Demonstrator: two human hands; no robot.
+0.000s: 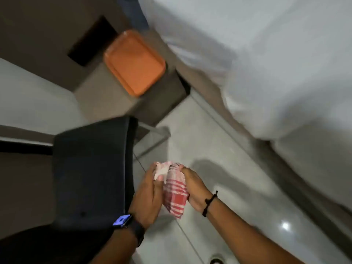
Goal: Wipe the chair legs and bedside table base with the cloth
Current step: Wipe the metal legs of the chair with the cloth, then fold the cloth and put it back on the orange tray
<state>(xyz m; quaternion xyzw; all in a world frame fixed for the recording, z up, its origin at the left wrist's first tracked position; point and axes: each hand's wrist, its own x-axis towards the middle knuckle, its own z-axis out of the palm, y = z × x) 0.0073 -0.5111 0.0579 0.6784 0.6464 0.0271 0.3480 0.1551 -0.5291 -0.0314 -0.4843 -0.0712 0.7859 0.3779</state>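
Holding the cloth (174, 193) lengthwise, both hands' grip closed around it.

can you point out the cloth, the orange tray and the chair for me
cloth (174, 195): head view, on the red checked middle of the bunched fabric between the two hands
orange tray (134, 62): head view, on its flat centre
chair (91, 172): head view, on the dark seat top
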